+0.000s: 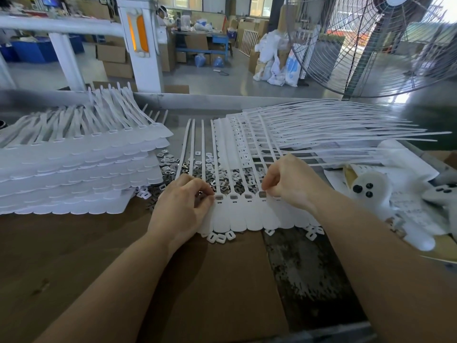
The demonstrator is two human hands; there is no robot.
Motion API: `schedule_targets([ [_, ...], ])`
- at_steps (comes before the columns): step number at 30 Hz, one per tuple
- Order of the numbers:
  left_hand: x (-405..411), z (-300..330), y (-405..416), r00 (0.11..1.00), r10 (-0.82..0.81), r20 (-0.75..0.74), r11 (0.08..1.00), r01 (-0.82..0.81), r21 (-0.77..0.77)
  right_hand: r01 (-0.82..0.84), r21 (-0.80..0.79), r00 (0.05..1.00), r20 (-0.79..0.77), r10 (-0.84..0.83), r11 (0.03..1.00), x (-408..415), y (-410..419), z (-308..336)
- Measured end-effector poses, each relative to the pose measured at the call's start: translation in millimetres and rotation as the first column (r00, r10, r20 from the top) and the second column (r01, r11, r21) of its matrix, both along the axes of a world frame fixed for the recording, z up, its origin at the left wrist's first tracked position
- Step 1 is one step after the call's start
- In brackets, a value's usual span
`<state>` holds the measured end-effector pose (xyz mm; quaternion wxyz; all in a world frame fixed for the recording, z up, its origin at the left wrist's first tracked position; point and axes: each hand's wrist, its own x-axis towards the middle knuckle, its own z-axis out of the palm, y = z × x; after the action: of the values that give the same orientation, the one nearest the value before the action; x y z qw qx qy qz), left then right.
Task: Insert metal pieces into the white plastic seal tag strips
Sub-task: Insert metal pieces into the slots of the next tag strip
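A person works at a bench covered with brown cardboard (74, 256). A white seal tag strip (247, 216) — a joined row of flat tags with thin tails running away from the person — lies flat in front of them, its rounded tag ends nearest the body. Small rectangular sockets sit at the top of each tag; several show a dark metal insert.

The left hand (183, 206) rests on the left end of the strip, fingers curled, thumb and forefinger pinching a small metal piece (200, 193) just beside the leftmost visible socket. The right hand (289, 184) hovers over the right part of the strip, its fingers curled with fingertips (265, 186) pressed down at a socket; whether they hold a piece cannot be told.

Behind the strip, under its tails, a loose heap of metal pieces (188, 169) mixed with white plastic caps spreads over the bench. A few white caps (220, 237) lie at the near edge of the strip. To the left stands a tall stack of tag strips (81, 174); to the far right another fanned pile of strips (309, 134). A large floor fan (371, 45) stands beyond the bench — right of centre.
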<state>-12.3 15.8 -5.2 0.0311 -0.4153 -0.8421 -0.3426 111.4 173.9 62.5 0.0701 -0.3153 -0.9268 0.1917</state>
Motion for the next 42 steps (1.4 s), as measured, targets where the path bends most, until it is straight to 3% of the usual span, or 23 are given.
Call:
schedule_targets([
  [26, 0.2, -0.3, 0.2, 1.0, -0.011, 0.018, 1.0, 0.011, 0.01, -0.003, 0.054, 1.0, -0.031, 0.004, 0.999, 6.0, -6.0, -11.8],
  [42, -0.6, 1.4, -0.7, 0.998, -0.031, 0.051, 0.999, 0.03, 0.015, 0.088, 0.038, 0.982, -0.171, -0.08, 0.995, 9.1, -12.5, -22.0],
])
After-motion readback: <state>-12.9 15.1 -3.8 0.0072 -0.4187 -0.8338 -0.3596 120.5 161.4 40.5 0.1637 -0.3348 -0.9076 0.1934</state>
